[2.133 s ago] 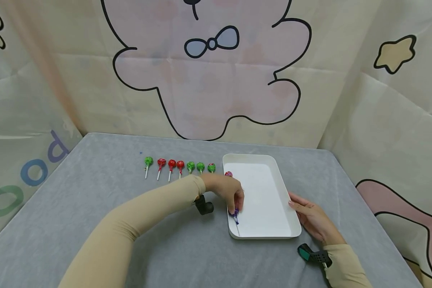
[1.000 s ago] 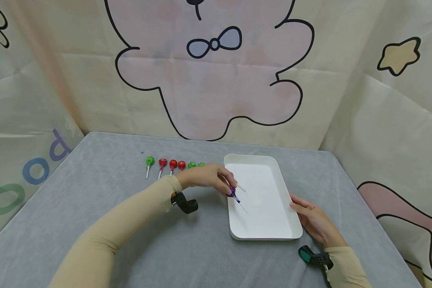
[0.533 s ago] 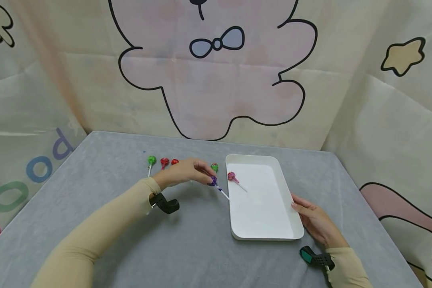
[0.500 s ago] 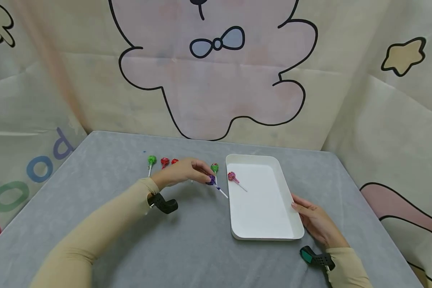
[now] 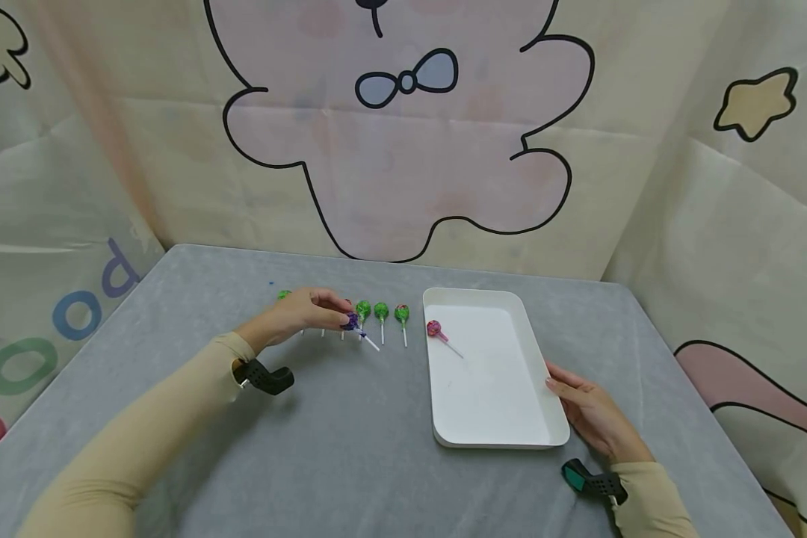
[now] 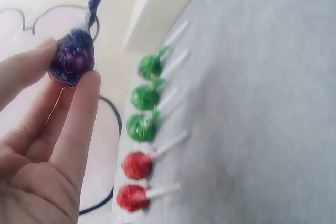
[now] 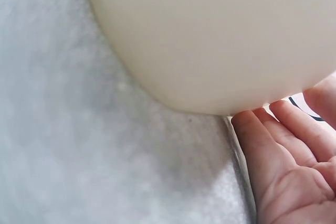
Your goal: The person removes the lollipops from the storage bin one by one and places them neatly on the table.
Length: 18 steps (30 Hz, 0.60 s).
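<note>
My left hand (image 5: 296, 317) pinches a purple-wrapped lollipop (image 5: 352, 322) by its head between thumb and fingertips, its white stick pointing down to the right. It is held up over the row of lollipops on the table, partly covering the red ones. In the left wrist view, green lollipops (image 6: 144, 97) and red lollipops (image 6: 137, 165) lie side by side, sticks parallel. My right hand (image 5: 601, 418) holds the right edge of a white tray (image 5: 494, 396), thumb at the rim and fingers against the side. A pink lollipop (image 5: 434, 329) lies inside the tray near its left wall.
Another green lollipop (image 5: 284, 294) shows just beyond my left hand at the row's left end. A tiny blue speck (image 5: 271, 283) sits farther back on the grey tablecloth (image 5: 350, 448). Printed curtains (image 5: 403, 187) close in the table's back and sides.
My left hand has carried the purple lollipop from the tray's left side leftward over the row. This uncovers the pink lollipop and the right-hand green ones. The right hand stays at the tray.
</note>
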Motion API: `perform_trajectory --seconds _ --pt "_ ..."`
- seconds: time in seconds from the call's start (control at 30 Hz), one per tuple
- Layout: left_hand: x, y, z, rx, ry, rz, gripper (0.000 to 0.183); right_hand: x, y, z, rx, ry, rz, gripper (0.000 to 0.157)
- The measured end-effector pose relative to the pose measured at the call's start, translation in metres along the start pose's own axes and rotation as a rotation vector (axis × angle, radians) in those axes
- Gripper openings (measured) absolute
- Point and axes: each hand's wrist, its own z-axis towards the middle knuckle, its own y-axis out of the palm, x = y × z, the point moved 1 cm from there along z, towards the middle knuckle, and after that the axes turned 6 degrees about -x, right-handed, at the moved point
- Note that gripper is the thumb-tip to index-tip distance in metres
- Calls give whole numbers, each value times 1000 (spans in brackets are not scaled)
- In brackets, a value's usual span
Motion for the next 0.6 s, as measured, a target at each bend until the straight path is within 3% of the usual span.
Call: perform_trajectory --seconds 0.17,0.6 --pt "-6 -16 -11 59 -24 -18 30 0 -1 0 -9 -9 8 68" --pt "-26 -57 -36 159 -57 -61 49 2 -1 1 1 -11 21 68"
